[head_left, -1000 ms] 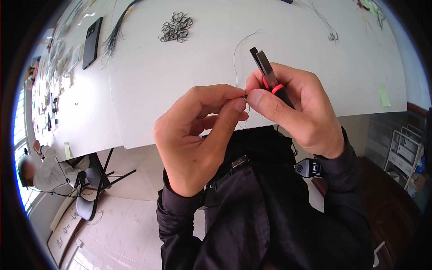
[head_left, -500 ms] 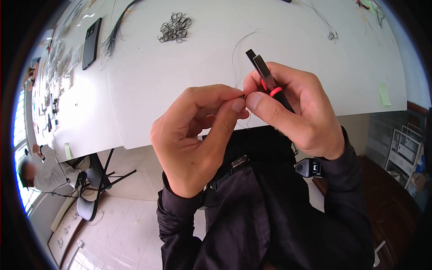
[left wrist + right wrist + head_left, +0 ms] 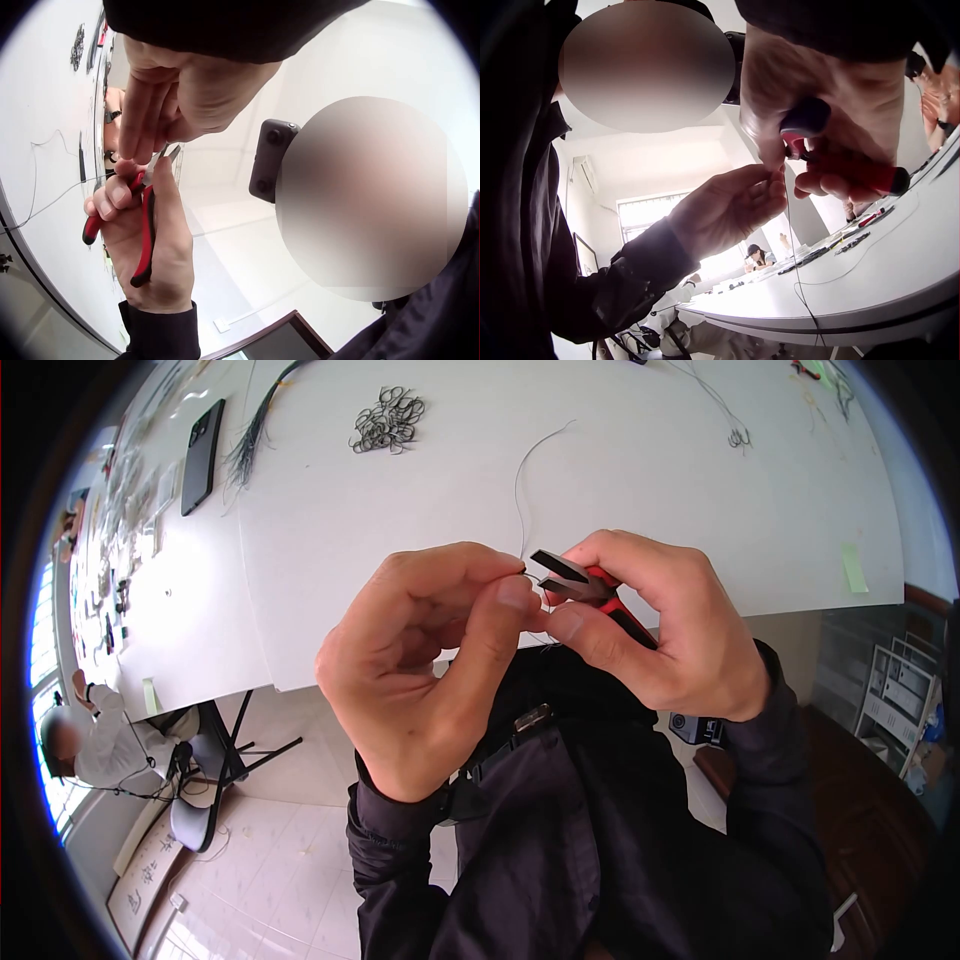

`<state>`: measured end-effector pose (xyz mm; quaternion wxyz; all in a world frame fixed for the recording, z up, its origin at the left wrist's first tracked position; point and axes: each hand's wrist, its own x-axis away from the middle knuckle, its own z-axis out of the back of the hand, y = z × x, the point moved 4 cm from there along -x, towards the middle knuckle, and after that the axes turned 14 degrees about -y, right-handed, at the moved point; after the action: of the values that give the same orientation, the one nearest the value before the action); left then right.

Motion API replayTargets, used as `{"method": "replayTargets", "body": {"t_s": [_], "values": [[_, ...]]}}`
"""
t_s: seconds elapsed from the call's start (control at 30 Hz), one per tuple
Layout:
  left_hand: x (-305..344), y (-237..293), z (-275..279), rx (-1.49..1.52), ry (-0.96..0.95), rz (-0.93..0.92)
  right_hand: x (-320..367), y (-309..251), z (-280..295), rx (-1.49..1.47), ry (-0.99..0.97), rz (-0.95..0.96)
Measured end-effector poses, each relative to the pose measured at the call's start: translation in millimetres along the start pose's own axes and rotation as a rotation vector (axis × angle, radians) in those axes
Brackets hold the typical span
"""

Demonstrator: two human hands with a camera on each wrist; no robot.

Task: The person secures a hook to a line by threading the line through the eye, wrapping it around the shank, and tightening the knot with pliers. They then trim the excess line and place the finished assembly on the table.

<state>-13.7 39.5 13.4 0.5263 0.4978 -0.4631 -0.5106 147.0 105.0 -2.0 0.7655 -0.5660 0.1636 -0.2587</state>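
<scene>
Between thumb and index finger my left hand [image 3: 425, 650] pinches a small dark fish hook [image 3: 526, 572], mostly hidden by the fingertips. A thin fishing line [image 3: 519, 500] runs from there up over the white table, curving to the right at its end. Fingers curled round the handles, my right hand [image 3: 665, 625] holds pliers [image 3: 580, 585] with red and black grips. The pliers' jaws stand apart and point left, right beside the left fingertips. In the left wrist view the pliers [image 3: 145, 236] lie across the right palm; in the right wrist view a red handle [image 3: 855, 171] shows under the fingers.
On the white table [image 3: 350, 530] lie a pile of dark hooks [image 3: 388, 422], a bundle of dark strands [image 3: 255, 435], a phone [image 3: 203, 455] and hooks on lines [image 3: 738, 438]. Green tape [image 3: 853, 570] marks the right edge. Another person [image 3: 110, 740] sits at far left.
The pliers have turned in my right hand from pointing up to pointing left, their jaws now near the left fingertips. My left hand has shifted slightly left with the hook.
</scene>
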Motion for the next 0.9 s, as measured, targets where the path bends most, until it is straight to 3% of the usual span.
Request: {"method": "replayTargets", "body": {"t_s": [0.57, 0.9], "values": [[2.9, 3.5, 0.8, 0.024, 0.026, 0.028, -0.9, -13.6, 0.0, 0.017, -0.185, -0.142], [8.3, 4.4, 0.2, -0.142, 0.059, -0.055, 2.0, -11.9, -6.0, -0.007, -0.27, -0.175]]}}
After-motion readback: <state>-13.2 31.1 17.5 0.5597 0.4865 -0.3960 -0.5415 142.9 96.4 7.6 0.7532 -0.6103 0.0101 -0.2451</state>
